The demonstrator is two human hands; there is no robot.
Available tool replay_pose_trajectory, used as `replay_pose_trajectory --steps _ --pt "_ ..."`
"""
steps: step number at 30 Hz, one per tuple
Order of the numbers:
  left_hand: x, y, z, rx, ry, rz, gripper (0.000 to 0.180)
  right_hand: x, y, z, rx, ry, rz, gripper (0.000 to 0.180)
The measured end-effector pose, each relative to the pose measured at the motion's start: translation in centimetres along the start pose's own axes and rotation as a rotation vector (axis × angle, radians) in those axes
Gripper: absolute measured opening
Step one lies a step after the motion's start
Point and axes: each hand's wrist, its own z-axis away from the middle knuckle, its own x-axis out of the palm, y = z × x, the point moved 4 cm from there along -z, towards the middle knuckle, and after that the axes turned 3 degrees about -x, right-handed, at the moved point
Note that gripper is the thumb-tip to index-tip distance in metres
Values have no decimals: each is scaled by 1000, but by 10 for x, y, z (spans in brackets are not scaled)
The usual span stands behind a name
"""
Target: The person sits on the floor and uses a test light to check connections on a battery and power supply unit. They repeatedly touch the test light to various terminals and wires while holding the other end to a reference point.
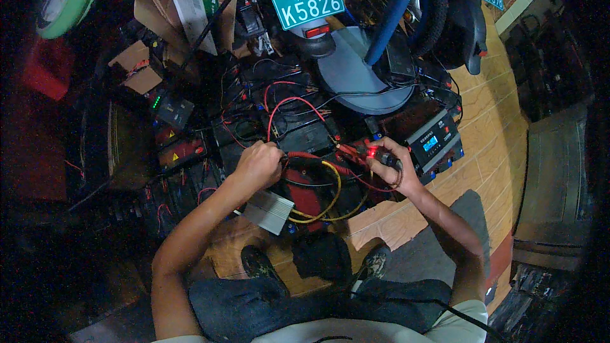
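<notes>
My left hand [259, 166] is closed at one end of a looped red wire [298, 98], which arches up from the fist over the black batteries [305, 130]. Just right of that fist runs a thick red cable [308, 155]. My right hand [395, 164] is closed around a small dark tool with a glowing red light [372, 152]; its exact kind is unclear. A red clip [349, 151] lies against the tool's left side, near the wire's far end. Below, a yellow cable [338, 198] curves beside a finned silver metal box [269, 211].
A charger-like box with a lit blue screen [430, 144] stands right of my right hand. Ahead is a grey scooter footboard [356, 70]. Left sit a box with green lights [171, 109] and a cardboard piece [136, 67]. Tiled wooden-look floor [486, 152] runs along the right.
</notes>
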Motion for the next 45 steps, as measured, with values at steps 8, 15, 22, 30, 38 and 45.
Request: replay_pose_trajectory --steps 8,15,22,30,38,45 --pt "1 5 3 -24 25 -1 19 -5 -3 -3 33 -44 -5 32" --pt "-2 6 5 3 45 1 17 -3 -2 -5 -14 -56 9 24" --pt "-4 6 4 -21 40 19 17 -3 -3 -4 52 -68 0 26" --pt "-2 4 3 -26 4 4 17 -2 -2 -5 -14 -59 39 26" --pt "-1 3 2 -39 14 6 16 -4 1 -6 -41 -77 58 24" --pt "-2 0 0 -69 -99 -24 19 -5 1 -3 104 -58 -12 25"
